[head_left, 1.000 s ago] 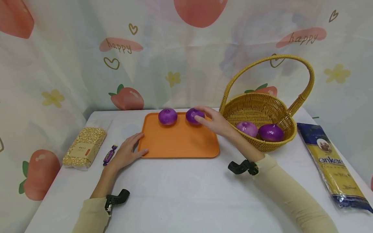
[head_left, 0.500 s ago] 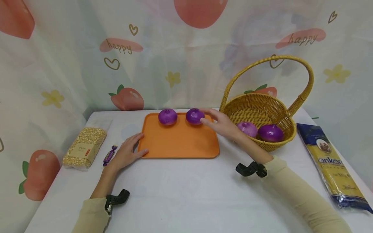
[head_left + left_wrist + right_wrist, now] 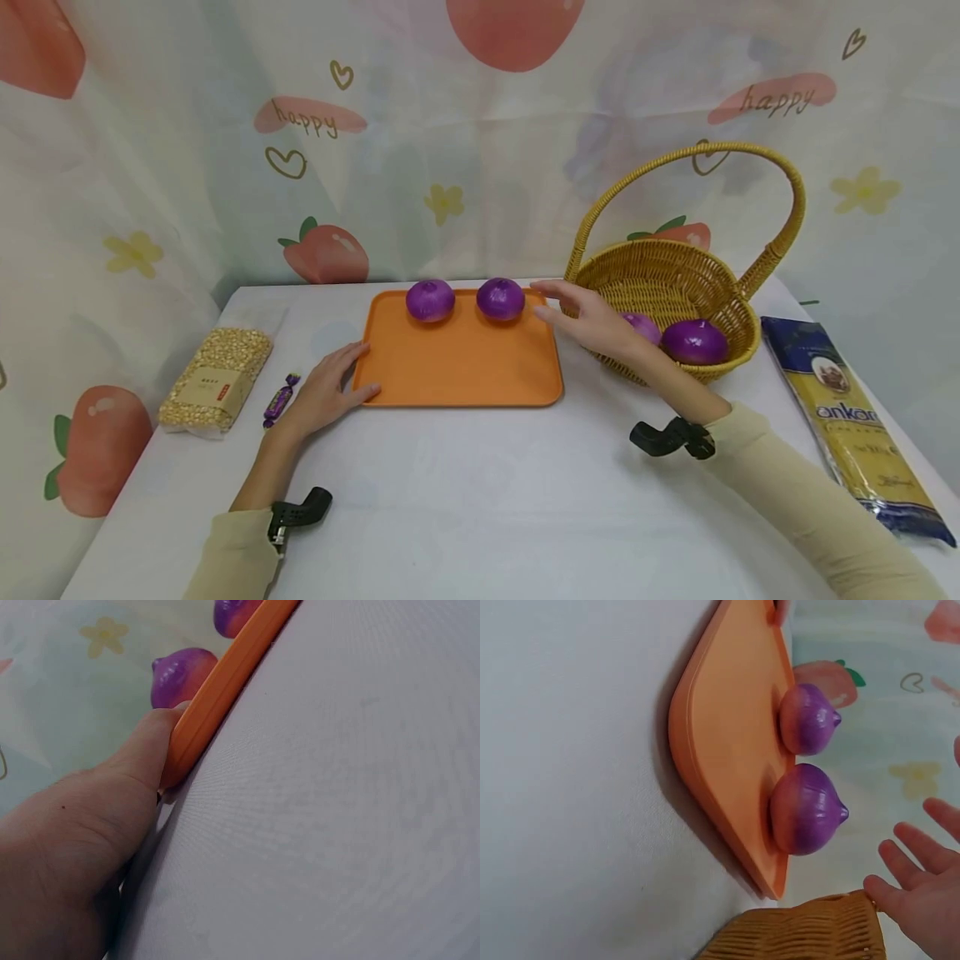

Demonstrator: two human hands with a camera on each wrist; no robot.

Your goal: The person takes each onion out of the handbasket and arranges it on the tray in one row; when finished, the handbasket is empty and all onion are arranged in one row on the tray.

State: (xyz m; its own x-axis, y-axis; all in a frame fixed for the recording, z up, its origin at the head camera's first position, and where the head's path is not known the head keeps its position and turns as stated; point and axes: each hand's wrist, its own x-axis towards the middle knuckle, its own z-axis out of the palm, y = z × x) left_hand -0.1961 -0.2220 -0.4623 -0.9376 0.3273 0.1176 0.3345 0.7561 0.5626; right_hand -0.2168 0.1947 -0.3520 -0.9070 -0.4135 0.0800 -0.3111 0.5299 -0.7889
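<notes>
My left hand (image 3: 327, 392) rests at the left end of an orange tray (image 3: 457, 367), its thumb over the rim near the front corner and its fingers relaxed along the edge. Two purple onions (image 3: 431, 301) (image 3: 501, 299) sit along the tray's back edge. Just right of the right-hand onion, my right hand (image 3: 592, 318) hovers with spread fingers and nothing in them. In the right wrist view, a gap separates these fingers (image 3: 919, 851) from the onion (image 3: 810, 810). Behind the hand, a wicker basket (image 3: 622, 271) holds a dark purple onion (image 3: 695, 342) and a paler one (image 3: 643, 327), partly hidden.
The basket's tall handle (image 3: 697, 150) arches up beside the right hand. A bag of yellow kernels (image 3: 217, 379) and a purple-wrapped candy (image 3: 281, 402) lie left of the left arm. At the right edge lies a blue and yellow packet (image 3: 855, 425). A patterned cloth hangs behind.
The right hand has drawn away from the right-hand onion, moving right toward the basket, and that onion stays on the tray. The left hand has kept its place.
</notes>
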